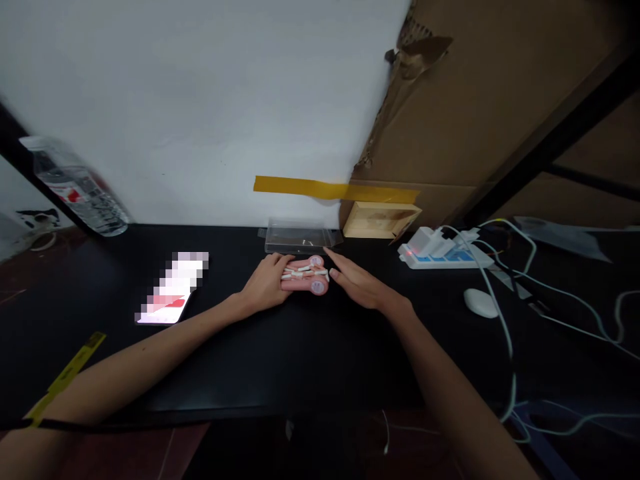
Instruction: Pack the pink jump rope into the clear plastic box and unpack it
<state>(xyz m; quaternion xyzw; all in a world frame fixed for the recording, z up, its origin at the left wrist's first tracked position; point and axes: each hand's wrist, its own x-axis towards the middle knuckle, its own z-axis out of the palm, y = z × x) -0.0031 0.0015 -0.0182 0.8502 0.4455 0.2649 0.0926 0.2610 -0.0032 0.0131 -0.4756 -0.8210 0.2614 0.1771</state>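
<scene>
A pink skipping rope [304, 285], bundled up, lies on the black table between my hands. Its two thick handles have round, pale end caps, and white pieces lie between them. My left hand [267, 281] wraps around the bundle's left end, hiding that part. At the other end my right hand [357, 281] is open, fingers stretched forward and thumb apart. The thumb tip is close to the white pieces; whether it touches them I cannot tell. Just behind the bundle stands a clear plastic box [295, 237], and the right fingertips reach near its front corner.
A lit phone [170, 290] lies to the left, with a water bottle [83, 190] leaning behind it. At the back right are a wooden box [377, 222] and a power strip [445, 257] with trailing cables. A white mouse [481, 303] sits farther right.
</scene>
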